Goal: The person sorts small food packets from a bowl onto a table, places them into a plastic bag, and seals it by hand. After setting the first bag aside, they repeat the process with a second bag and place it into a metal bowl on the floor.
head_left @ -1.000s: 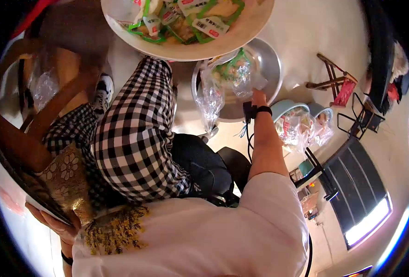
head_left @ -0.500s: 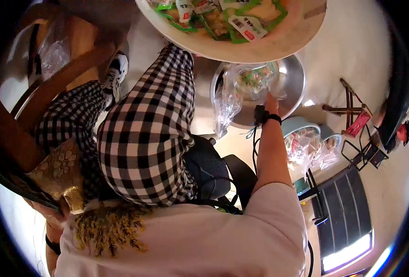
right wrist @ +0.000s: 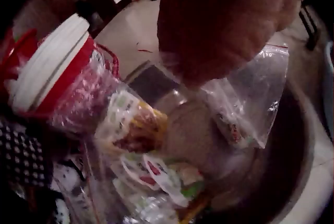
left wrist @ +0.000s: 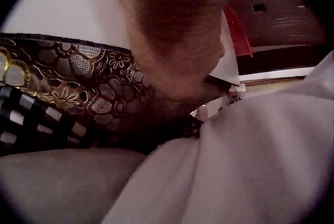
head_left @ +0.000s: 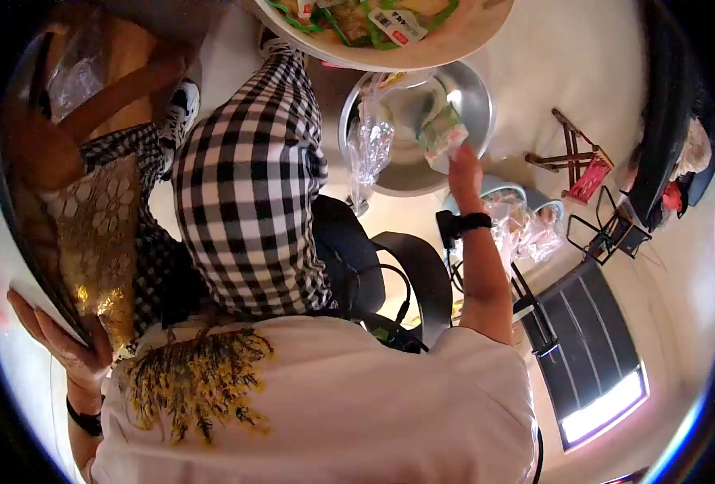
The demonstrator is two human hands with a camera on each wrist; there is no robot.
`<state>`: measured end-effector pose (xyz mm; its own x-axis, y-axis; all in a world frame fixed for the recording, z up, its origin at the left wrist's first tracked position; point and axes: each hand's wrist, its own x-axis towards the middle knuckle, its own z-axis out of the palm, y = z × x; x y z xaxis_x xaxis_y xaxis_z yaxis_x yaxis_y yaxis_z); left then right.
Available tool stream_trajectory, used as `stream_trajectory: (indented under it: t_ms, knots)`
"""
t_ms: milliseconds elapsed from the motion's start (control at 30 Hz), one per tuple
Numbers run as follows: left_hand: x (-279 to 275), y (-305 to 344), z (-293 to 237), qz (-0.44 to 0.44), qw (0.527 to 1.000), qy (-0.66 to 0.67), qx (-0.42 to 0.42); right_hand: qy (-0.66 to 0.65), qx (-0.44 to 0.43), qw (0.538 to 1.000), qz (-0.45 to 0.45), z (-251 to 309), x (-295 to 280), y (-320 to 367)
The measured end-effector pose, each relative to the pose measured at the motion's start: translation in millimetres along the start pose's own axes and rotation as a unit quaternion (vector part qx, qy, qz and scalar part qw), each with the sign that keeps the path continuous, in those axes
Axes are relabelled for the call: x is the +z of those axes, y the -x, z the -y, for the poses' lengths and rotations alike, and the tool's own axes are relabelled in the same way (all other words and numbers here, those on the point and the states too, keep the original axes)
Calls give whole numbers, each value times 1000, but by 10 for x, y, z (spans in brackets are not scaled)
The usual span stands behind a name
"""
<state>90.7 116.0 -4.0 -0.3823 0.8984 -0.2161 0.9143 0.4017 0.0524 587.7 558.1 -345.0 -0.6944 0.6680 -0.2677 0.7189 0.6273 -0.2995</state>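
My right hand [head_left: 465,176] pinches a small clear bag [head_left: 442,135] with greenish contents over the near right rim of a metal basin [head_left: 480,97]. In the right wrist view, that hand [right wrist: 219,31] has the clear bag [right wrist: 261,96] hanging below it, its fingertips hidden. Colourful food packets [right wrist: 135,125] and loose plastic lie at the basin's other side. Far left, my left hand [head_left: 71,347] rests with fairly straight fingers at the edge of a white surface, beside a gold floral cloth [head_left: 99,234]; the left wrist view shows this hand [left wrist: 172,41] dark and close.
Above the basin, a wide pale bowl [head_left: 474,40] holds green-edged packets. Clear plastic wrap [head_left: 369,145] drapes over the basin's left side. Blue-grey tubs [head_left: 549,206] with bagged items stand to the right, near a folding stool [head_left: 579,161]. A checkered trouser leg [head_left: 248,194] lies left of the basin.
My right hand has drawn back from inside the basin toward its near rim, bringing the small bag along. The head view has shifted; my left hand stays by the white surface.
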Motion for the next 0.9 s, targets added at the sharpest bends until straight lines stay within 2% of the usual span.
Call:
stream_trajectory:
  t_ms: [33,133,233,267,400,533,633,667,767,800,900]
  knots:
    - [-15,-12,43,5,1000,-7,22,36,-28,999,10,107,-23,35]
    - [40,-37,49,-24,999,-12,37,137,-155,965,163,325,-149,150]
    - [-1,-82,64,-21,998,-25,52,187,-206,931,237,343,-71,359]
    - [5,-100,62,-28,998,-22,52,199,-249,933,169,365,-55,433]
    - [26,-134,50,-50,997,-19,56,232,-233,923,201,390,-64,541]
    - [17,-205,62,-62,997,-21,50,325,-262,874,251,461,43,641]
    - [0,-213,102,-73,996,-13,47,310,-286,871,252,536,156,673]
    - [-4,-217,107,-77,996,-8,47,280,-286,865,303,683,99,622]
    - [40,-223,131,-81,996,-7,42,264,-282,861,331,905,184,544]
    - [51,-229,150,-83,996,-9,44,214,-218,889,340,994,149,495]
    - [40,-218,172,-85,995,-14,44,201,-41,884,420,1067,199,400]
